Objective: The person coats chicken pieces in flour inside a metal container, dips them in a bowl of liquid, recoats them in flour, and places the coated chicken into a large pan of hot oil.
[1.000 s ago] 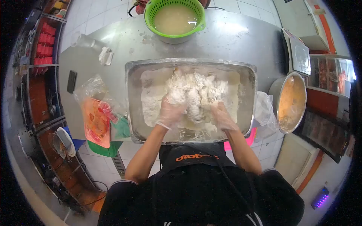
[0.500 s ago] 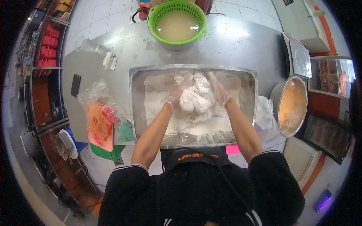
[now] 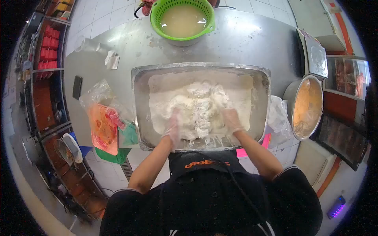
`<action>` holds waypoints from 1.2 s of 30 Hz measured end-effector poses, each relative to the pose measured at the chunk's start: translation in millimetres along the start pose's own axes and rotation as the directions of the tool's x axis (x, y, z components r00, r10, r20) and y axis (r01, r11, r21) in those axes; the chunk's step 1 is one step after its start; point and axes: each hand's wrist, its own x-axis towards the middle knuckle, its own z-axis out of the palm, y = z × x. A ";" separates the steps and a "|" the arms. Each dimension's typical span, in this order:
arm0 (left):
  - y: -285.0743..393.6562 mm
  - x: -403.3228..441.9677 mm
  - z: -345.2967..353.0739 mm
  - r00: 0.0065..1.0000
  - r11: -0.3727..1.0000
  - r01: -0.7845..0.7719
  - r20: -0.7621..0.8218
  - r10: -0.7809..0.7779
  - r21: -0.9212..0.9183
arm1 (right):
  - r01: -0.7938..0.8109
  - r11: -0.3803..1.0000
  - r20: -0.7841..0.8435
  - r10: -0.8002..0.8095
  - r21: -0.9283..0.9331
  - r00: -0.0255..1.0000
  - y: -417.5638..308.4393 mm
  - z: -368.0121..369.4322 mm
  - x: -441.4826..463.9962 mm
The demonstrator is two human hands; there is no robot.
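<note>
A rectangular metal tray (image 3: 142, 118) holds loose white flour (image 3: 161, 84). Heaped in its middle are several lumpy pieces coated in flour (image 3: 202, 106); the coating hides what they are. My left hand (image 3: 172, 128), in a clear plastic glove, is at the left side of the heap, smeared by motion. On the heap's right side is my right hand (image 3: 231, 119), also gloved and low in the tray. Its fingers are blurred against the flour, so I cannot make out whether either hand grips a piece.
Beyond the tray, a green colander (image 3: 210, 27) sits in cloudy liquid. A large metal bowl (image 3: 307, 108) stands at the right, by a crumpled plastic bag (image 3: 278, 118). Leftward are a phone (image 3: 77, 87), a pink tray (image 3: 103, 128) with orange-red residue, and a clear cup (image 3: 84, 44).
Both hands have come down and apart, toward the tray's near side. The coated pieces that were bunched between them now lie spread in a heap on the flour.
</note>
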 end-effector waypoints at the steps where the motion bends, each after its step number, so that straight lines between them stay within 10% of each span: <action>1: 9.7 -16.1 23.2 0.986 0.984 0.152 -0.087 -0.143 0.097 | 0.033 0.954 0.010 -0.038 0.299 0.999 -20.7 0.7 2.5; 5: 18.5 -5.9 38.0 0.998 0.944 0.050 0.005 -0.055 0.325 | 0.423 0.753 -0.300 -0.307 0.504 0.903 -42.5 9.3 29.9; 8: 5.9 34.2 -0.8 0.928 0.978 -0.204 0.326 0.181 0.038 | 0.023 0.665 0.123 -0.172 0.746 0.977 -66.4 -76.7 12.0; 11: 38.1 -4.8 0.9 0.860 0.717 -0.492 0.402 0.313 0.494 | 0.044 0.646 0.107 -0.192 0.762 0.976 -49.9 -106.1 -6.2; 13: 40.7 -2.4 -2.7 0.596 0.488 -0.797 0.592 0.543 0.356 | -0.025 0.723 0.069 -0.032 0.690 0.997 -29.5 -115.7 -4.5; 15: 11.4 99.0 -18.3 0.683 0.529 -0.730 0.426 0.593 0.432 | -0.118 0.784 0.037 0.121 0.610 0.992 -8.2 -93.3 20.0; 17: 24.7 127.8 -3.8 0.719 0.555 -0.674 0.258 0.646 0.488 | -0.089 0.365 0.032 0.159 0.927 0.987 23.9 -38.8 80.6; 18: 40.5 101.7 25.5 0.777 0.719 -0.627 0.312 0.547 0.301 | -0.079 0.367 0.023 0.154 0.927 0.988 12.3 -45.6 94.7; 21: 39.9 71.6 47.2 0.847 0.874 -0.446 0.404 0.344 0.192 | 0.197 0.488 -0.071 -0.265 0.850 0.962 -24.9 -45.9 91.5; 23: 61.6 59.6 60.3 0.849 0.871 -0.425 0.444 0.287 0.248 | 0.530 0.845 0.122 -0.534 0.065 0.836 -22.2 -64.1 100.5; 24: 63.9 38.6 52.9 0.841 0.893 -0.384 0.488 0.233 0.235 | 0.524 0.850 0.122 -0.527 0.059 0.841 -25.0 -78.2 94.0; 27: 69.3 -20.3 16.2 0.798 0.791 -0.460 0.579 0.168 0.404 | -0.156 0.775 0.412 -0.145 0.612 0.899 -61.6 -137.4 14.3; 29: 72.7 -26.2 -13.4 0.728 0.578 -0.619 0.664 0.170 0.532 | 0.015 0.705 0.219 -0.240 0.709 0.946 -45.3 -145.4 -14.6; 31: 44.7 -2.2 -57.2 0.762 0.769 -0.499 0.624 0.171 0.400 | 0.079 0.771 0.140 -0.213 0.631 0.967 2.0 -102.4 -14.0; 32: 37.1 0.1 -57.6 0.827 0.831 -0.408 0.539 0.161 0.378 | -0.282 0.430 0.236 0.158 0.858 0.959 17.5 -78.5 -9.2; 34: 27.1 0.0 -26.7 0.959 0.909 -0.160 0.280 0.051 0.385 | -0.463 -0.082 0.451 0.427 0.883 0.784 22.2 -46.4 -9.3; 36: 21.2 1.4 5.6 0.993 0.931 0.023 0.101 -0.064 0.364 | -0.430 0.361 0.234 0.475 0.827 0.849 -7.6 -29.7 -8.4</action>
